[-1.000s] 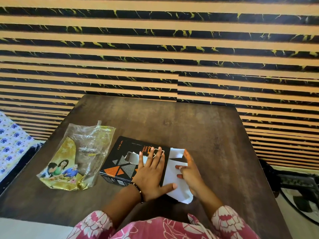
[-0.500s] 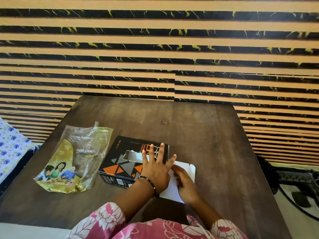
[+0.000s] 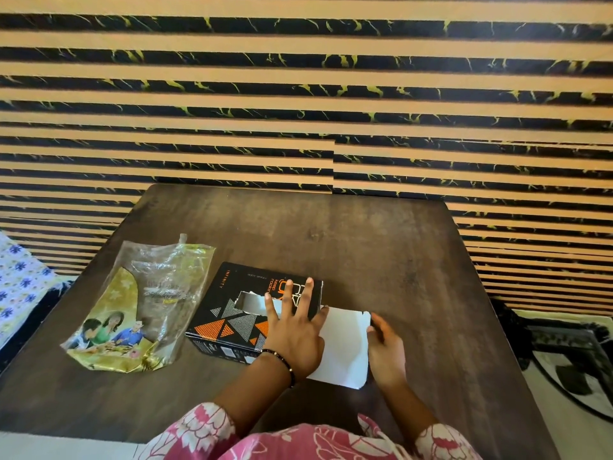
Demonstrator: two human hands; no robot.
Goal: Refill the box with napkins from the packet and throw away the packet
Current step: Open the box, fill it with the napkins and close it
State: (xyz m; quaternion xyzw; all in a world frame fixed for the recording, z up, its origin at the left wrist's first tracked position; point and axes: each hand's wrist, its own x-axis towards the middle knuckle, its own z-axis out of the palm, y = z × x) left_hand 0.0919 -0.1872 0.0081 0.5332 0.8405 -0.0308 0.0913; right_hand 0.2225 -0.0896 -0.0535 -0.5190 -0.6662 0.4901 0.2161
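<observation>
Head camera view looks down on our two bare hands at the near side of a dark wooden table (image 3: 381, 247). Our left hand (image 3: 293, 330) lies flat with fingers spread on top of the black box (image 3: 238, 313), pressing down and gripping nothing. The box lies on the table with a cut-out window in its top, something pale showing through it. A white flap (image 3: 345, 346) stands open from the box's right end and lies flat on the table. Our right hand (image 3: 386, 351) rests at the flap's right edge with fingers loosely curled; we cannot tell whether it pinches the flap or only touches it. The clear and gold packet (image 3: 142, 307) lies crumpled and flat just left of the box, apart from both hands.
</observation>
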